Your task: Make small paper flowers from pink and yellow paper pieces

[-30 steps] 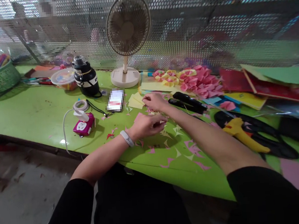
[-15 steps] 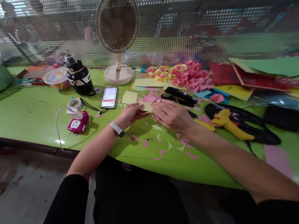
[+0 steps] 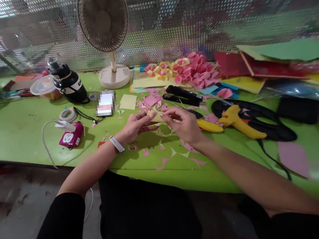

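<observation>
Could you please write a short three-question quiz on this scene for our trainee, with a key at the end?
1. True or false: the white wristband is on the person's right arm.
2. What do the left hand and right hand both hold?
a) the stapler
b) a piece of yellow paper
c) the roll of tape
3. Which appliance stands behind the phone?

Key: 1. False, it is on the left arm. 2. b. 3. The fan.
</observation>
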A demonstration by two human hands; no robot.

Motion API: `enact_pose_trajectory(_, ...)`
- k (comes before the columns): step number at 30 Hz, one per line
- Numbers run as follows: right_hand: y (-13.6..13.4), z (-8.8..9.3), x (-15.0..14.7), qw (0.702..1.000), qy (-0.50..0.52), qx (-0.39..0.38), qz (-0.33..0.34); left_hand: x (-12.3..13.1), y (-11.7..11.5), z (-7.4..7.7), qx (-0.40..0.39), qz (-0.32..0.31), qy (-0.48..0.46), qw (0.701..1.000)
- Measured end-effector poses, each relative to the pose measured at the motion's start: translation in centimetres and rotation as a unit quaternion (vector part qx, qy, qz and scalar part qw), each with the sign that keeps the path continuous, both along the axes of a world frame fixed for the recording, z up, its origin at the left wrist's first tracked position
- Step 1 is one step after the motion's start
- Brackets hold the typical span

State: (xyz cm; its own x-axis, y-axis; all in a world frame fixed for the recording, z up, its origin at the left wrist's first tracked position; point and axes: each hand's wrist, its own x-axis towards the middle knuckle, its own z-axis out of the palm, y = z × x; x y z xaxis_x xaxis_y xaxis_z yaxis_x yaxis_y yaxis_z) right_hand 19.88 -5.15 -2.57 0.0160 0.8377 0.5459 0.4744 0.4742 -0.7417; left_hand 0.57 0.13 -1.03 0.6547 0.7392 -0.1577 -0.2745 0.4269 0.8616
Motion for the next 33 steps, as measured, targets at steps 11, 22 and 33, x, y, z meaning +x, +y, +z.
enact_pose_trajectory(11, -0.68, 0.58, -0.32, 1.000, 0.019, -0.012, 0.003, 0.06, 0.24, -0.90, 0.049, -0.006, 0.013, 0.999)
enact_pose_trajectory(22, -0.65, 0.86, -0.18, 1.000, 0.004, -0.030, 0.004, -0.01, 0.17, -1.06, 0.063, -0.004, 0.032, 0.997)
enact_pose_trajectory(33, -0.63, 0.80, -0.24, 0.998, 0.029, -0.052, -0.001, 0.09, 0.05, -0.80, 0.063, -0.002, 0.027, 0.998)
